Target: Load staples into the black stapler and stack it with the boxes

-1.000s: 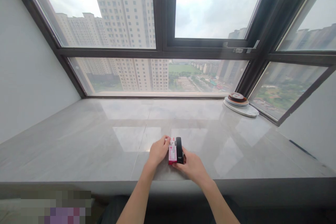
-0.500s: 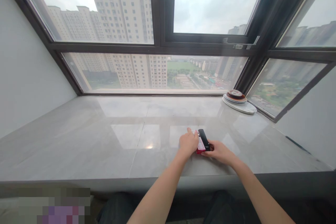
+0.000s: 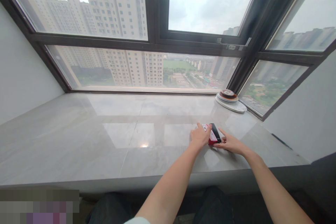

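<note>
A red-and-white box [image 3: 213, 136], shaped like a playing-card pack, lies against a flat black box [image 3: 215, 131] on the stone ledge. My left hand [image 3: 201, 135] is closed over the red-and-white box from the left, covering much of it. From the right, my right hand [image 3: 232, 144] holds the near corner of the black box; its thumb reaches along the near end of both boxes. The right index finger is stretched out and lifted away, while the other fingers are curled and partly hidden.
Several stacked plates [image 3: 229, 99] stand in the far right corner by the window frame [image 3: 147, 44]. The glossy ledge [image 3: 78, 140] runs between two white side walls. Its front edge lies just before my knees. A blurred patch covers the lower left corner.
Both hands and the two boxes have shifted to the right along the ledge. My right index finger now points away from the black box. The camera view has turned slightly.
</note>
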Motion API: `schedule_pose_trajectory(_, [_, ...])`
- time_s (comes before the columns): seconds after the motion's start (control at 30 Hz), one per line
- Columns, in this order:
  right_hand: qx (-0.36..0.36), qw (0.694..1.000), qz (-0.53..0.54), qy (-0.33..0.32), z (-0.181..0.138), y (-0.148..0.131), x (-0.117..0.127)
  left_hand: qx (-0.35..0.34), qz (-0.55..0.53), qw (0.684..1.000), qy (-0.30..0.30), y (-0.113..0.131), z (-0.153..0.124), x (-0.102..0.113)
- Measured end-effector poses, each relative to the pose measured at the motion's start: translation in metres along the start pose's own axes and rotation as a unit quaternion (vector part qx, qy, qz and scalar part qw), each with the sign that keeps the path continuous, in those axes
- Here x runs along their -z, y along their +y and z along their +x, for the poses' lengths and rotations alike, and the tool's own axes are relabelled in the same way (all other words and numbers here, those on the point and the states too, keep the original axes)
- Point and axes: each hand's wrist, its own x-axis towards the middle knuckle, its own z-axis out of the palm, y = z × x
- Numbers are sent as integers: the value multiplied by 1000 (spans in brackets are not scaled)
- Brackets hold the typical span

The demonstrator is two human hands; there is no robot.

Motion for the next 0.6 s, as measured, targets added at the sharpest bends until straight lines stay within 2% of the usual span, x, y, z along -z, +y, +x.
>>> schedule_pose_trajectory(0.1, [1,989,-7,148,-19,0,-16,-29,-7,999,13,-35,-32,16])
schedule_pose_trajectory(0.17, [25,969,-9,246,-32,-17,-45,-80,-19,997,7,-65,-57,34])
schedule_pose_trajectory(0.2, [45,968,-6,248,-37,-30,-65,-85,-19,996,10,-82,-70,45])
schedule_pose_trajectory(0.3, [139,984,-26,103,-43,-73,-132,-90,-9,995,40,-136,-104,82])
schedule_pose_trajectory(0.4, [185,969,-148,66,-38,-102,-184,-78,99,985,117,-185,-131,113])
schedule_pose_trajectory(0.5, [156,950,-259,73,-32,-110,-208,-72,190,970,133,-216,-146,127])
schedule_pose_trajectory(0.6, [139,942,-296,79,-33,-108,-215,-68,218,965,131,-222,-150,126])
